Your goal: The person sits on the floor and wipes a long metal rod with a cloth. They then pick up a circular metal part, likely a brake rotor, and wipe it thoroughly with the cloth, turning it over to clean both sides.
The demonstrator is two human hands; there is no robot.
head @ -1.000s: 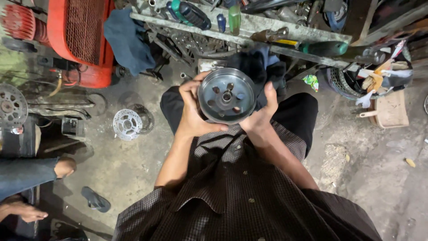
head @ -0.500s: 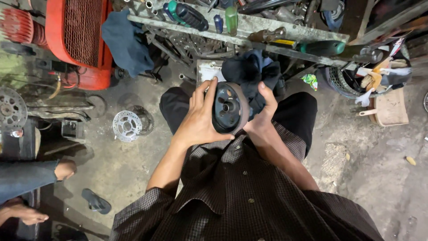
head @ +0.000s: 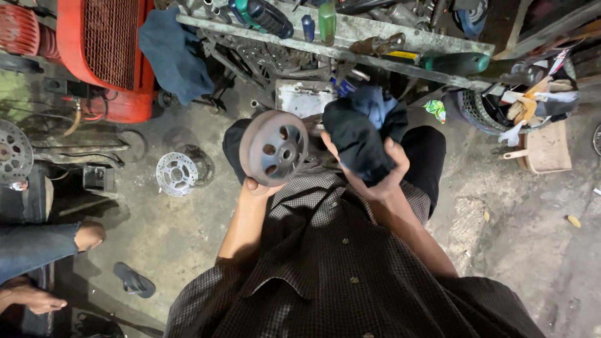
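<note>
A: The round metal drum [head: 274, 148], rusty brown with a ring of holes about its hub, sits just left of the frame's centre, tipped so its closed face shows to the camera.

B: What has hold of it?

A: The left hand [head: 253, 185], from underneath. Only a thumb tip or fingertip shows at the drum's lower edge; the rest of the hand is hidden behind it, so how far the fingers curl I cannot tell, though they plainly carry it.

B: And the other hand?

A: The right hand [head: 383, 176] is right of centre, fingers wrapped shut around a bundle of dark cloth [head: 360, 136], black with a blue patch at its top. Cloth and drum lie just beside each other, and I cannot tell whether they touch.

B: What lies around them?

A: Below is the person's dark checked shirt [head: 338, 263]. Across the top runs a grey metal rack [head: 375, 32] with screwdrivers standing in it. A red machine [head: 109, 47] fills the upper left, with a blue rag [head: 172, 53] hanging by it. On the concrete floor [head: 181, 231] at left lies a silver brake disc [head: 176, 173], and a toothed sprocket [head: 12, 150] is at the left edge. Another person's foot [head: 87, 235] and a sandal [head: 133, 280] show in the lower left.
</note>
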